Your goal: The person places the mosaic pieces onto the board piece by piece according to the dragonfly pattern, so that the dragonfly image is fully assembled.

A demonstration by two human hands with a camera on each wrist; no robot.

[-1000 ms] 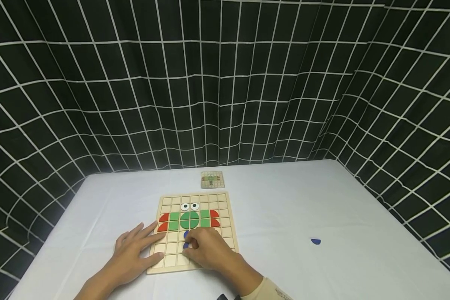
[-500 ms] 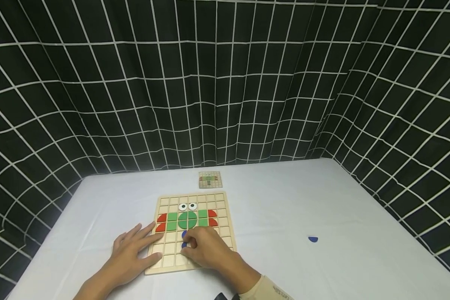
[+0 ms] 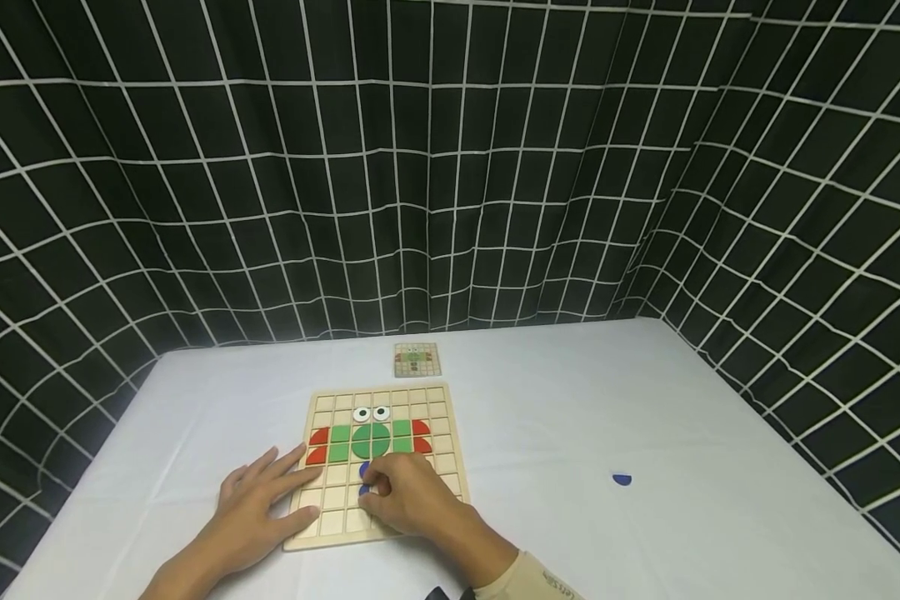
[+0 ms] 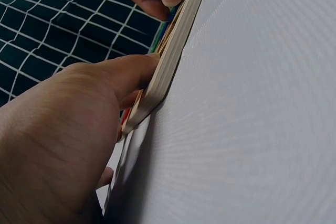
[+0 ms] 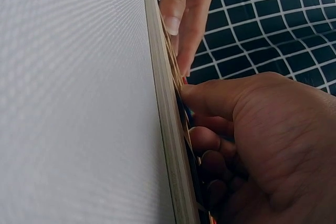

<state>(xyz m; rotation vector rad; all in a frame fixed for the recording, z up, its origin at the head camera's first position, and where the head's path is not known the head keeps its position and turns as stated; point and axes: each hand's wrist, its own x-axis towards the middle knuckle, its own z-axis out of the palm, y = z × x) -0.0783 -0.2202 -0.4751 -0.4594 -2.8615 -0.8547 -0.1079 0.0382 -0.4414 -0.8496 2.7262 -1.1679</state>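
A square wooden grid board lies on the table in the head view. Spread fingers of my left hand rest along its left edge, with the thumb on the near left part. My right hand bends over the lower middle of the board, thumb and index finger pinching at a blue half-circle piece. Just above it shows another blue piece, partly hidden by the index finger. Round eye pieces, a green circle, green squares and red quarter-circles fill cells higher up.
Behind the board lies a small pattern card with a similar figure. A loose blue half-circle is on the white tablecloth to the right. Dark grid-patterned curtains stand around the table's back and sides.
The board, card and loose blue piece sit slightly further left in view as the head camera shifts. Both hands keep nearly the same pose on the board.
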